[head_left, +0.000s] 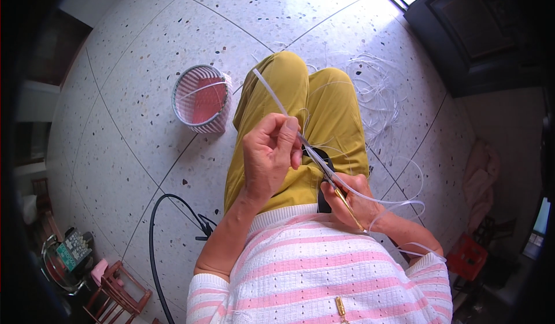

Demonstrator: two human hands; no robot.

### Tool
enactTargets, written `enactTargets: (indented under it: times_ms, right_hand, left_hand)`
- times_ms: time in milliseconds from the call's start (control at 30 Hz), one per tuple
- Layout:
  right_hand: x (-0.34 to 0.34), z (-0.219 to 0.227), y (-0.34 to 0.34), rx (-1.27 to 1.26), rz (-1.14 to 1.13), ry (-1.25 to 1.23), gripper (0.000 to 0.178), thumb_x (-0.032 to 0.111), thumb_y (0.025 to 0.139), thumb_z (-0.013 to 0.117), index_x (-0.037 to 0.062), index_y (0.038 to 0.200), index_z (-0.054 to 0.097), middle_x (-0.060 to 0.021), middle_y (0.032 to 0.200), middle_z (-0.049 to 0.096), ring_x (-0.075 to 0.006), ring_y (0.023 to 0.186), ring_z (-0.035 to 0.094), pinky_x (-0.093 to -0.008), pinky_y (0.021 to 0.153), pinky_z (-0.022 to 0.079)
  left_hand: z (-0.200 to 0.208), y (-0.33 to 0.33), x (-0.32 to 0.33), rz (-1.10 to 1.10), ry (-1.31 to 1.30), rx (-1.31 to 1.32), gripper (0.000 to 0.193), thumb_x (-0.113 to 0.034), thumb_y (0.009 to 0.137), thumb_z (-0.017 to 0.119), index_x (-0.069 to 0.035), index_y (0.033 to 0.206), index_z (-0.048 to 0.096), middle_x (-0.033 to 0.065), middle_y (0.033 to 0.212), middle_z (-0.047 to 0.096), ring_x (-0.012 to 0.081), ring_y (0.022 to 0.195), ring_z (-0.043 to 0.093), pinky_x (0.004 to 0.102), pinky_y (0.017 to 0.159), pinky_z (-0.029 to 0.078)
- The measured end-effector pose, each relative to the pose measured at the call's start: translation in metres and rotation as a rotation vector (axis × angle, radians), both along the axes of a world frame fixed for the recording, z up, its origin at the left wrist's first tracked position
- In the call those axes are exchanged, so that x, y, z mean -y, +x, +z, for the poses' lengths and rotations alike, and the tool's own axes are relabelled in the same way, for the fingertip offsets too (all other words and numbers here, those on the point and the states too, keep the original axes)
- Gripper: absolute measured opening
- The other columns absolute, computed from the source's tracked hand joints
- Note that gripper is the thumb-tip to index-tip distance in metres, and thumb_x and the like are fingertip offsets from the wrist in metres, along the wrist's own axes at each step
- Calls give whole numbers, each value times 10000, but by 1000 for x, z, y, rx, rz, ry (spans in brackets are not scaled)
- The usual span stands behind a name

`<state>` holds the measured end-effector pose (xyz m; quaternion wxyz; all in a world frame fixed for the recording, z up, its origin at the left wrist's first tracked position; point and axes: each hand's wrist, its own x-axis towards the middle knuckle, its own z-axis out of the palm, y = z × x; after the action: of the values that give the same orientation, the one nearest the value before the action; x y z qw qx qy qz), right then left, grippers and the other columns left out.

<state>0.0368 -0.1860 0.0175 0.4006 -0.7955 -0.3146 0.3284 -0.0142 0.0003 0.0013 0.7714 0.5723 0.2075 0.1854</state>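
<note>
My left hand (269, 157) is closed in a pinch, thumb against fingers, on a narrow white plastic strip (270, 91). One end of the strip sticks up past the fingertips over my knee. From the pinch the strip slants down toward my right hand (354, 203) and curls away to the right in loose loops. My right hand is closed around a slim tool (345, 206) with a gold-coloured handle; its dark front part lies along the strip, and its exact kind is unclear. To the left, a pink-and-white striped woven basket (224, 125) stands on the floor with pale strips across its opening.
A tangle of white strips (378, 95) lies on the speckled tile floor right of my knees. A black cable (154, 237) curves at lower left, near a small reddish wooden stool (118, 292). A dark door (474, 29) is at upper right, a red crate (467, 257) at lower right.
</note>
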Motion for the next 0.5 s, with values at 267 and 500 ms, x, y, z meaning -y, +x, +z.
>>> enactTargets:
  times_ms: [267, 500]
  right_hand:
    - [1, -3, -2, -21, 8, 17, 273, 151, 885, 607, -1, 679, 510, -142, 504, 480, -181, 421, 415, -360, 427, 355]
    - [-3, 0, 0, -32, 25, 33, 252, 152, 889, 595, 4, 701, 514, -144, 518, 475, -183, 431, 408, -363, 431, 352]
  left_hand:
    - [-2, 1, -3, 33, 13, -20, 210, -175, 977, 559, -5, 854, 568, 17, 657, 559, 58, 465, 501, 191, 414, 382]
    - [-1, 1, 3, 25, -7, 16, 210, -181, 974, 566, -8, 855, 567, 13, 645, 547, 63, 463, 501, 193, 406, 373]
